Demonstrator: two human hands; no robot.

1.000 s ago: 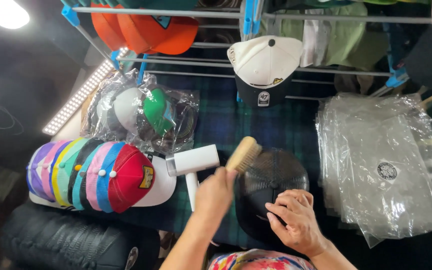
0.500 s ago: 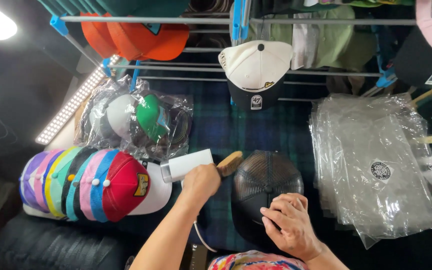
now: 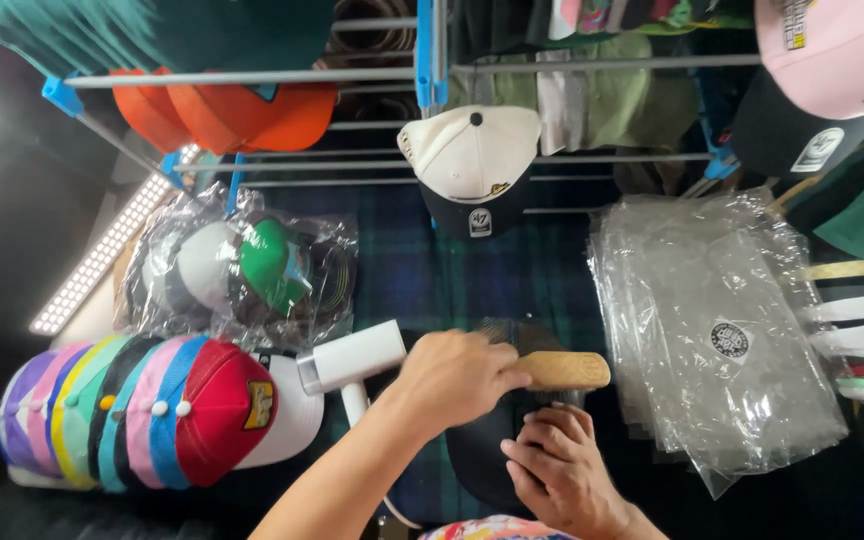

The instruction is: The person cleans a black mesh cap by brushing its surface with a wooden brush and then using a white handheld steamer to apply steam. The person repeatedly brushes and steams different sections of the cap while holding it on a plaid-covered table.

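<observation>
**Brushing a black cap at a cap stall**

A metal rack [image 3: 572, 160] crosses the far side, hung with caps so their fronts show; a cream and black cap [image 3: 472, 165] sits at its middle. On the right lies a stack of clear plastic bags [image 3: 722, 340], flat and within reach. Far left, bagged caps [image 3: 242, 275] rest in their wrapping, and nearer, a nested row of coloured caps [image 3: 132, 415] is packed tightly, likely to save room. A white lint roller [image 3: 352, 357] lies just left of the hands.

At near centre a black cap [image 3: 482, 460] lies on the dark plaid cloth [image 3: 422, 285]. The right hand [image 3: 557, 472] presses on it with fingers spread and curled, apparently steadying it. The left hand [image 3: 457, 378] is closed around a wooden brush [image 3: 557, 370], gripping its middle so the bristles meet the cap. The brush's long axis runs left to right, its rounded wooden end pointing right, directly above the cap.
</observation>
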